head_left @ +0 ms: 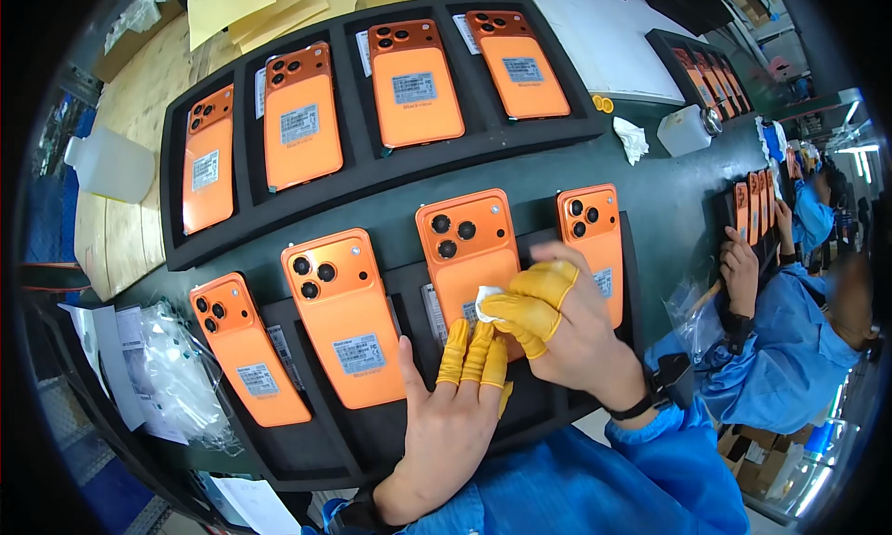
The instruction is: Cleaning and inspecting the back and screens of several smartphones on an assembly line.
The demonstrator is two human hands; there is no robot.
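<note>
An orange smartphone (pixel 483 256) lies back up across the near black foam tray (pixel 327 442), its three-lens camera block at the far end. My left hand (pixel 444 435) rests stretched out with its fingers on the phone's lower part. Yellow finger cots cover several of those fingers. In my right hand (pixel 581 335), also in yellow finger cots, a small white wipe (pixel 485 304) is pinched against the phone's back near its grey label. Three more orange phones lie in this tray: one phone (pixel 358 321) and another phone (pixel 251 368) on the left, and a third phone (pixel 595 233) on the right.
Beyond lies a second black foam tray (pixel 390 171) with several orange phones. A translucent bottle (pixel 116 168) stands left, another bottle (pixel 686 131) right, near a crumpled white tissue (pixel 631 140). Plastic bags (pixel 181 377) lie left. At right, a person in blue (pixel 780 340) handles another phone tray.
</note>
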